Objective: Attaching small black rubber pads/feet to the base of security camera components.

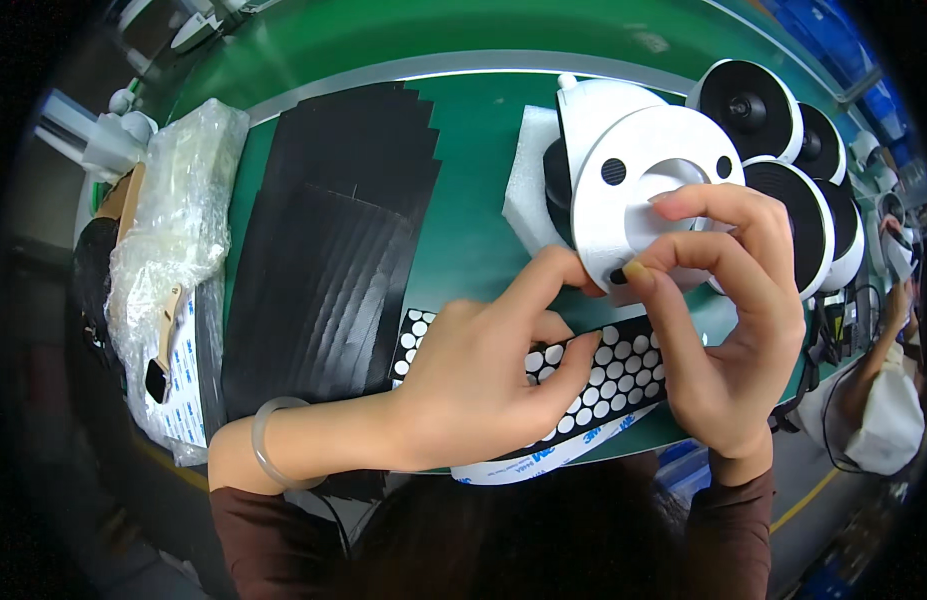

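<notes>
A white round base point(595, 215) with a recessed centre is tilted up in front of me, with black round pads on its upper face. My right hand point(733, 310) pinches a small black round pad point(617, 276) between thumb and index finger, at the base's lower edge. My left hand point(493, 370) has its index fingertip against that same edge. Its thumb and curled fingers close on a black sheet of white round pads point(623, 372), part of which the hand hides. White backing paper with blue print point(543, 465) lies under the sheet.
Stacked black sheets point(328, 240) cover the left of the green table point(473, 200). Bubble-wrapped packages point(188, 190) and a watch point(163, 345) lie farther left. White foam point(531, 185) sits behind the base; several white-and-black round units point(748, 105) stand right. Another person point(878, 400) is at far right.
</notes>
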